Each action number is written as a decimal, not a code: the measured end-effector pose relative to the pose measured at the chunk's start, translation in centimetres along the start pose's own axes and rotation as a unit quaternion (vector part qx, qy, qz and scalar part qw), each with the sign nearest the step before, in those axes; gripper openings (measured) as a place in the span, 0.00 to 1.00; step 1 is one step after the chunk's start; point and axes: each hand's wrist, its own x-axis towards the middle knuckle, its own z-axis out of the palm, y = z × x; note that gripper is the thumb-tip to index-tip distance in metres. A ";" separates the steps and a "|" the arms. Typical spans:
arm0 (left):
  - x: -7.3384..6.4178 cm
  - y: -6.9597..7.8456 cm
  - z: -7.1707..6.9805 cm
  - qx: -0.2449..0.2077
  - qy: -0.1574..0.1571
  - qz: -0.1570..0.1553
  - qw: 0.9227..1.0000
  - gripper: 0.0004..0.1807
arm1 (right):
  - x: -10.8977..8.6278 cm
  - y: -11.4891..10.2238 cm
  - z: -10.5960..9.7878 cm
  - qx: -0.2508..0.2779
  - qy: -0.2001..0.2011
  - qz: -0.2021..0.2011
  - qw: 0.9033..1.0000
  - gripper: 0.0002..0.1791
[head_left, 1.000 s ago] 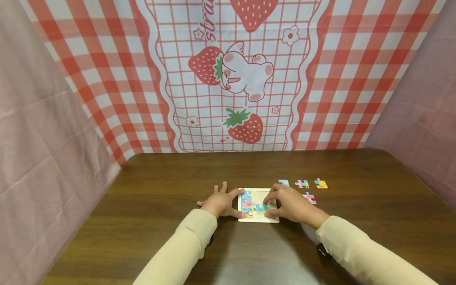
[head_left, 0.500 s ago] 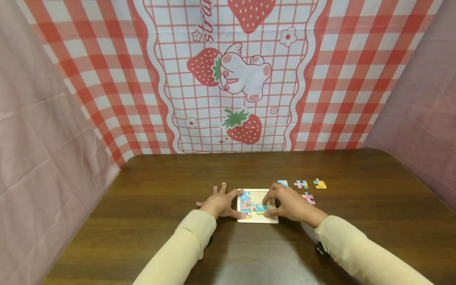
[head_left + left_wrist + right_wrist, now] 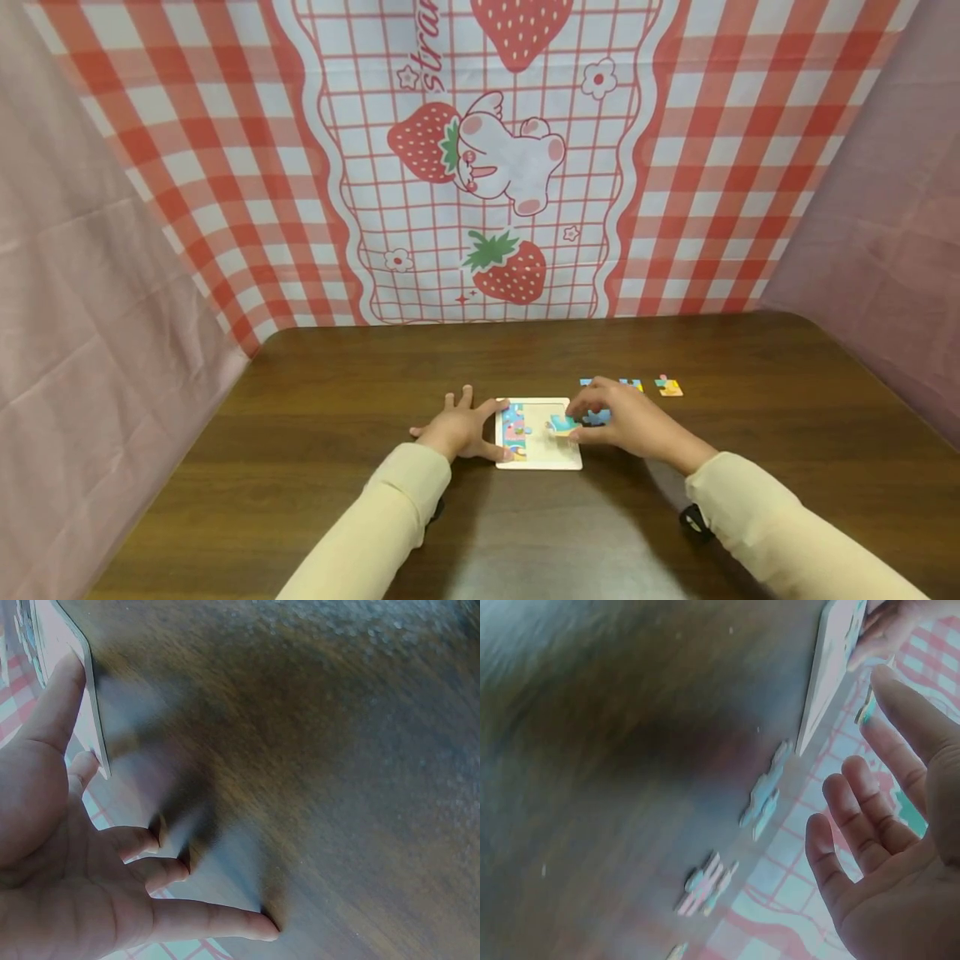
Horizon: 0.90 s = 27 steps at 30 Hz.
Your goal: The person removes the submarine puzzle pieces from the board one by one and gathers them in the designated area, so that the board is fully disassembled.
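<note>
A small cream puzzle tray (image 3: 540,466) lies on the table, with colourful jigsaw pieces (image 3: 514,432) fitted along its left side. My left hand (image 3: 455,429) rests at the tray's left edge, thumb and index finger on the rim, the other fingers spread on the wood. Between thumb and index finger, my right hand (image 3: 626,421) pinches a teal-and-yellow puzzle piece (image 3: 561,425), tilted over the right part of the tray. The right wrist view shows this puzzle piece (image 3: 866,709) edge-on at the fingertips, raised off the tray, with the remaining fingers loosely bent.
Loose puzzle pieces lie beyond and right of the tray: a yellow one (image 3: 669,387), a blue one (image 3: 597,417) beside the right hand, and others partly hidden by that hand. The brown wooden table (image 3: 345,375) ends at a hanging strawberry-print cloth (image 3: 495,167).
My right hand has lifted the teal-and-yellow piece from the tray and moved slightly right and away with it. The left hand keeps its place on the tray; the head view has shifted slightly.
</note>
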 end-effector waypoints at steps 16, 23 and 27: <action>-0.1 0.3 0.0 -0.003 0.001 -0.004 1.000 0.44 | -2.8 1.8 -3.8 -0.026 0.022 0.015 0.999 0.12; 0.1 0.1 -0.1 -0.007 -0.002 -0.001 1.000 0.44 | -4.6 3.4 -5.1 -0.028 0.032 0.051 0.998 0.14; 0.2 0.1 -0.1 -0.004 -0.003 -0.002 1.000 0.44 | -5.4 4.2 -5.9 -0.041 0.031 0.073 0.996 0.15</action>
